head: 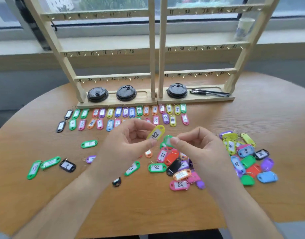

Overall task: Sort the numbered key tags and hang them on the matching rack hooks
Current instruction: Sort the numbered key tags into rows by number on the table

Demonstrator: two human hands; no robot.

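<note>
One green tag [167,140], number illegible, partly behind right hand [198,147]

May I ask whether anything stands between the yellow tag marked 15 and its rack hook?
Nothing visible: the left hand pinches the yellow plastic key tag in open air, and hook 15 hangs bare.

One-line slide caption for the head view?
Left hand pinches a yellow tag, right hand a green tag, near tag rows before the wooden rack.

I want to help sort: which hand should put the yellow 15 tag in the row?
Probably the left hand: its fingers pinch the yellow 15 tag, while the right hand pinches a green tag.
</note>
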